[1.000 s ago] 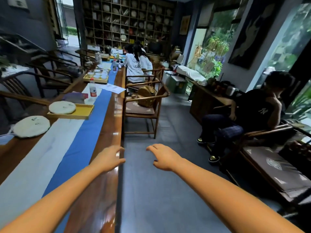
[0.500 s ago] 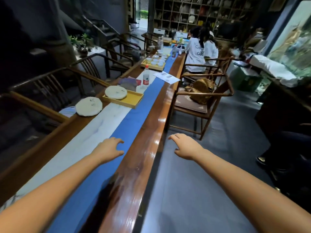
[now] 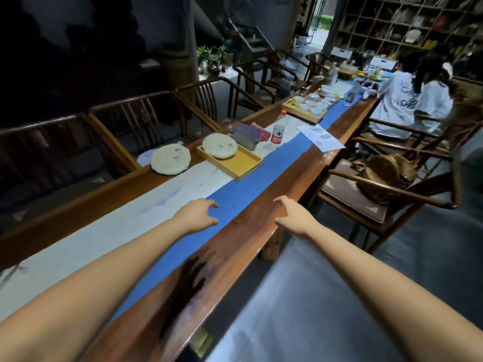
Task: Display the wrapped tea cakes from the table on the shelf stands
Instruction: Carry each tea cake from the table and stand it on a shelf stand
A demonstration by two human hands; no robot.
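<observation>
A long wooden surface (image 3: pixel 264 231) is seen running away from the fingers, covered along its length by a white runner (image 3: pixel 109 231) and a blue runner (image 3: pixel 235 194) laid side by side. Wooden armchairs (image 3: pixel 146 118) are ranged along the far side, beyond the fingers of the left hand. A wall shelf (image 3: pixel 407 30) of small compartments is seen at the far end of the room, well beyond both hands.

The left hand (image 3: pixel 194 215) is held over the seam of the two runners, its fingers (image 3: pixel 209 203) loosely curled and apart, with nothing gripped. The right hand (image 3: pixel 294 215) is held over the near wooden edge, its fingers likewise loosely curled and empty. Contact with the surface cannot be determined for either hand.

A yellow tray (image 3: pixel 237 165) is placed ahead of the left fingers, well apart from them. One wrapped tea cake (image 3: pixel 220 149) is lying flat in the far part of that tray. A second wrapped tea cake (image 3: pixel 170 162) is lying flat on the surface just left of the tray, partly on the white runner.

Beyond the tray, a plastic bottle (image 3: pixel 278 131) is standing upright, and a sheet of paper (image 3: pixel 322 138) is lying ahead of the right fingers.
</observation>
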